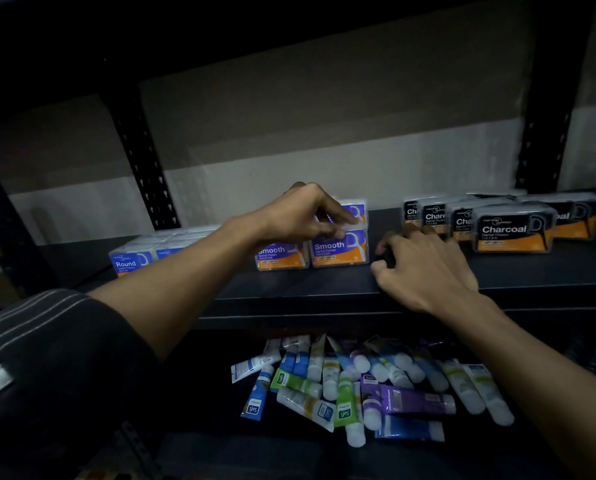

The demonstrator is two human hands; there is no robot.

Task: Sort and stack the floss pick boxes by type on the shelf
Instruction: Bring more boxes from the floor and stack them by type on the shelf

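Pinching the upper Smooth box (356, 212) at its left front edge, the left hand (303, 216) has its fingers narrowed around it. The box sits squarely on a lower Smooth box (339, 249) on the shelf (289, 284), with its long side running along the shelf front. The right hand (424, 268) rests just to the right, fingers loosely spread and apparently holding nothing, nearer the Charcoal boxes (513, 230).
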